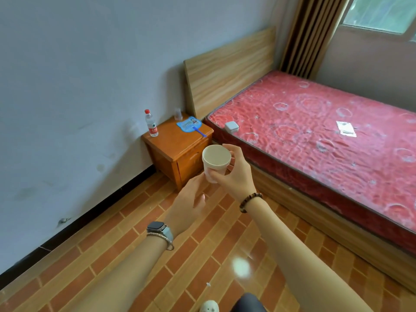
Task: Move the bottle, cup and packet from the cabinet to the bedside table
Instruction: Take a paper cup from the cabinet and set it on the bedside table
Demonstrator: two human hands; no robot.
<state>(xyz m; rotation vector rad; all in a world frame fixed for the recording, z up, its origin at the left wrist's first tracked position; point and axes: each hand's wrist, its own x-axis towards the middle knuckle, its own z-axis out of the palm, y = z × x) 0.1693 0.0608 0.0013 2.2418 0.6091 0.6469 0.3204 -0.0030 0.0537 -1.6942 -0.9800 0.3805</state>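
Cup (216, 162) held upright in my right hand (236, 176), fingers wrapped around its wall, short of bedside table (177, 143). My left hand (186, 208) hovers spread beneath. Bottle (151, 123) stands on that table.

fan (188, 124): blue, flat, blue handle pointing toward the bed edge
clear glass (178, 114): upright, just behind the fan, near the headboard
bed (315, 136): red patterned mattress, bare, on a wood frame
headboard (229, 70): light wood, against the wall
white box (231, 126): small, at the mattress corner closest to the fan
paper card (346, 129): flat on the mattress, well apart from the white box; print too small to read
curtain (310, 34): brown striped, beside the window (382, 12)
floor (135, 255): orange-brown brick-pattern tiles, glare spot
wall (78, 86): pale grey, scuffed, black skirting
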